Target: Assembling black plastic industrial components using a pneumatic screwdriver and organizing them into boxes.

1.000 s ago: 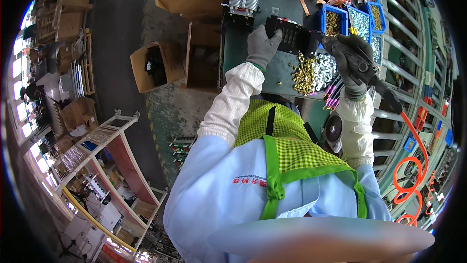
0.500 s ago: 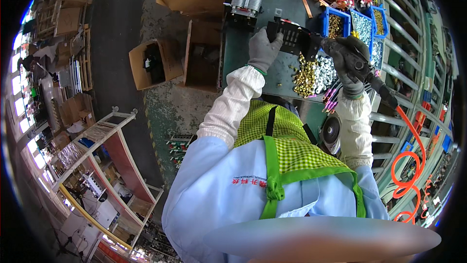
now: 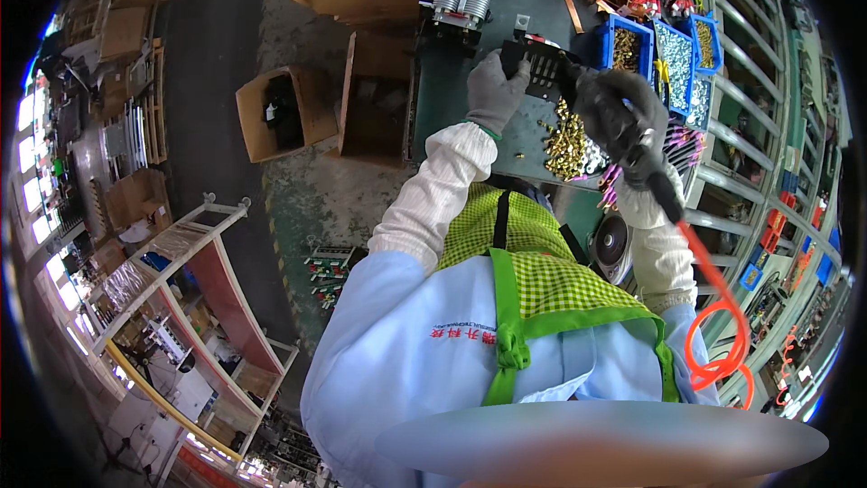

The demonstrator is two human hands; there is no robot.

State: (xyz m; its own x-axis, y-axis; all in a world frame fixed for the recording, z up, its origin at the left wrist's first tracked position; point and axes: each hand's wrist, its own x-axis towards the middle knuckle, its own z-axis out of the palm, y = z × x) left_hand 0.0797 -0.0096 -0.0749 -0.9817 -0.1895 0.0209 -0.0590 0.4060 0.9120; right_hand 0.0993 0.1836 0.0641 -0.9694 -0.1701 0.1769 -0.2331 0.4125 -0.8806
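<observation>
The person leans over a dark green workbench [image 3: 470, 100]; the left hand [image 3: 495, 91], in a grey glove, has its fingers closed on the near edge of a black perforated part [image 3: 542, 73], which lies on the bench near its middle; the right hand [image 3: 619, 118], in a darker glove, is wrapped tight around the grip of a black power driver [image 3: 652, 172], whose nose points at the right side of that part; an orange coiled hose [image 3: 722, 307] trails from the tool's tail past the bench's near edge; just beside the part, towards the near edge, lies a heap of brass screws [image 3: 567, 140]; blue bins [image 3: 673, 55] of small fasteners stand along the right edge; a metal coil assembly [image 3: 461, 0] sits near the far left corner; beyond the bench's left edge, open cardboard boxes [image 3: 280, 113] stand on the floor.
</observation>
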